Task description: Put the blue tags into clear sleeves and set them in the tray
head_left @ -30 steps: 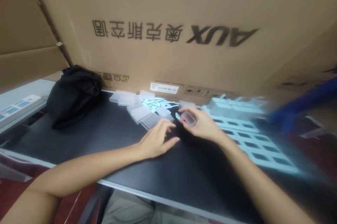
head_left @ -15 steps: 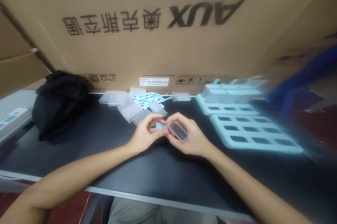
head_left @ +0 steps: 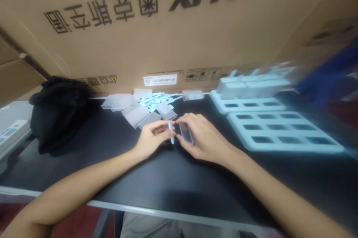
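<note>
Between the thumb and fingers of my left hand (head_left: pixel 152 135) is a small light-blue plastic strip (head_left: pixel 171 133), held upright. My right hand (head_left: pixel 203 137) grips a clear rectangular plastic sleeve (head_left: pixel 186 133) with its open end towards the left hand. The strip and the sleeve face each other, a narrow gap apart. Just beyond my hands lie several similar frosted sleeves (head_left: pixel 135 114) and a heap of light-blue plastic pieces (head_left: pixel 158 100). One more sleeve (head_left: pixel 192 95) lies apart to the right of the heap.
At the right are a light-blue tray with rectangular openings (head_left: pixel 243 133) and another tray (head_left: pixel 220 105) bearing filled sleeves. A black cloth bag (head_left: pixel 60 115) sits at the left. A large cardboard box (head_left: pixel 125 55) walls off the back of the black table (head_left: pixel 134 189).
My hands have drawn slightly apart. The blue piece in my left hand has turned edge-on, and the sleeve in my right hand has tilted more upright. The view has shifted a little.
</note>
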A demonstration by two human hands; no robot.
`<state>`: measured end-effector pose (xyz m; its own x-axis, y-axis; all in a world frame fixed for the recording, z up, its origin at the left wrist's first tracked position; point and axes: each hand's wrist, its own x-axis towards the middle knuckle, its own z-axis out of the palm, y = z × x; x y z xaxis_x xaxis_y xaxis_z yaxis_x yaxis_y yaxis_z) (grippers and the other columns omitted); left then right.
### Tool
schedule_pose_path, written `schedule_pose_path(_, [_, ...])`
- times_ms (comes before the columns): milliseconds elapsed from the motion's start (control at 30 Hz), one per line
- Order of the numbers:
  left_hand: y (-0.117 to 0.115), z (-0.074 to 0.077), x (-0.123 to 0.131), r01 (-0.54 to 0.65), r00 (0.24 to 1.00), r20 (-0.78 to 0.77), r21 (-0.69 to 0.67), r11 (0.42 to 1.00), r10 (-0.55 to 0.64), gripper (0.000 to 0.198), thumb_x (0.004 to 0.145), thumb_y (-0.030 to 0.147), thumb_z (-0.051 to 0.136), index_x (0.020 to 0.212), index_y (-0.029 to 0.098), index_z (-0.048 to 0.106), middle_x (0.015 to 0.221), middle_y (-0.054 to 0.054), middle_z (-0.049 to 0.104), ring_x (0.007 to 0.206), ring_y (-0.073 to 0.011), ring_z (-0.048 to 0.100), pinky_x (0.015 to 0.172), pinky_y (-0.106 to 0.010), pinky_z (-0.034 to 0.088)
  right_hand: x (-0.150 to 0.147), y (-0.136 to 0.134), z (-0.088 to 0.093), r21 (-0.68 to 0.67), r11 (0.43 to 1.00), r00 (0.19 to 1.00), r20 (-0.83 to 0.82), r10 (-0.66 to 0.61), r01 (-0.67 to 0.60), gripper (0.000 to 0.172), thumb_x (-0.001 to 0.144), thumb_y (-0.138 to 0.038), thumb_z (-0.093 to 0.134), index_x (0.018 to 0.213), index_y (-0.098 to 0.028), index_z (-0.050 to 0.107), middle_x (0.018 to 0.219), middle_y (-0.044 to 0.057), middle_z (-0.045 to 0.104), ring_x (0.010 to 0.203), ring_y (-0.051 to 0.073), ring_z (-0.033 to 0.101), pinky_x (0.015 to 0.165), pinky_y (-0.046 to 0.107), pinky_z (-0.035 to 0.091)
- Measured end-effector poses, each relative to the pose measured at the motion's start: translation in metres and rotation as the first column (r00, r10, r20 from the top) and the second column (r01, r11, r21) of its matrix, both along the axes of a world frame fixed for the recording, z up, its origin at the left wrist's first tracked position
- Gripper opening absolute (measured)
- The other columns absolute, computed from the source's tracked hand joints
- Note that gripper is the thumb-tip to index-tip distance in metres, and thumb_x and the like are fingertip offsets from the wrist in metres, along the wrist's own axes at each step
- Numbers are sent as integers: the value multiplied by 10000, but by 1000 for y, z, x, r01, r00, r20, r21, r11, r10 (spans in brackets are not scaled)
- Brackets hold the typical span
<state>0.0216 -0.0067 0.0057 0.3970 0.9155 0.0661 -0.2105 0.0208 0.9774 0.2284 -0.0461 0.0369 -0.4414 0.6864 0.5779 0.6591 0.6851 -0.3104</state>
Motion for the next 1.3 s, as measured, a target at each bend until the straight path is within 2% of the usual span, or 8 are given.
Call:
schedule_pose_path(167, [0, -2, 2, -36, 996, -81, 9, 999, 36, 478, 686, 402, 937, 1064, 136, 814, 984, -94, 797, 931, -234, 735, 930, -397, 586, -7, 0, -9, 63, 997, 965, 257, -54, 39, 630, 838, -210, 543, 1442, -68, 434, 1171, 186, 629, 1020, 306, 587, 817, 421, 484])
schedule_pose_path(267, [0, -3, 3, -45, 991, -123, 29, 999, 48, 490, 685, 429, 931, 1064, 140, 820, 982, -91, 801, 933, -232, 731, 938, -393, 585, -10, 1, -17, 155, 987, 937, 336, -98, 48, 715, 899, -232, 508, 1549, -12, 308, 1215, 217, 624, 1060, 319, 576, 857, 431, 506])
schedule_pose_path(367, [0, -5, 3, -77, 983, -163, 44, 996, 83, 500, 671, 453, 932, 1046, 140, 824, 952, -88, 802, 899, -222, 729, 913, -381, 591, -11, 3, -21, 255, 962, 894, 403, -197, 97, 685, 929, -208, 478, 1558, 5, 313, 1142, 204, 655, 1003, 303, 586, 833, 403, 506])
schedule_pose_path(467, [-2, -6, 4, -80, 978, -190, 58, 995, 89, 503, 655, 467, 938, 1012, 133, 822, 903, -82, 794, 831, -207, 724, 858, -363, 600, -12, 3, -21, 277, 946, 867, 415, -277, 170, 685, 933, -230, 496, 1568, -21, 346, 1019, 167, 667, 926, 288, 586, 777, 387, 487])
schedule_pose_path(667, [-6, -5, 4, -53, 975, -215, 10, 999, 54, 562, 671, 519, 919, 1052, 121, 808, 909, -97, 789, 789, -209, 724, 715, -316, 605, -21, 0, -21, 356, 905, 855, 370, -363, 231, 757, 983, -552, 494, 1494, 5, 474, 908, 153, 657, 844, 277, 564, 733, 387, 444])
schedule_pose_path(800, [-4, -5, 2, -45, 973, -225, 36, 998, 52, 539, 699, 515, 906, 1051, 118, 812, 914, -98, 796, 793, -199, 721, 741, -293, 584, -26, -3, -23, 366, 898, 856, 356, -376, 242, 697, 998, -542, 459, 1411, 11, 556, 910, 170, 674, 856, 279, 571, 734, 389, 430])
schedule_pose_path(1033, [-3, -8, 0, 20, 982, -190, 37, 999, -13, 476, 771, 504, 861, 1054, 124, 816, 913, -95, 804, 747, -186, 711, 724, -284, 564, -28, -6, -22, 316, 908, 877, 304, -372, 276, 627, 971, -480, 495, 1429, -56, 562, 866, 128, 669, 785, 252, 579, 724, 372, 423])
schedule_pose_path(1300, [-6, -3, 1, 65, 982, -176, 5, 998, -63, 439, 774, 513, 858, 950, 114, 806, 746, -51, 751, 606, -135, 642, 629, -257, 542, -23, -8, -22, 376, 904, 896, 300, -328, 205, 461, 969, -493, 516, 1185, -126, 693, 796, 85, 641, 714, 200, 556, 687, 334, 405])
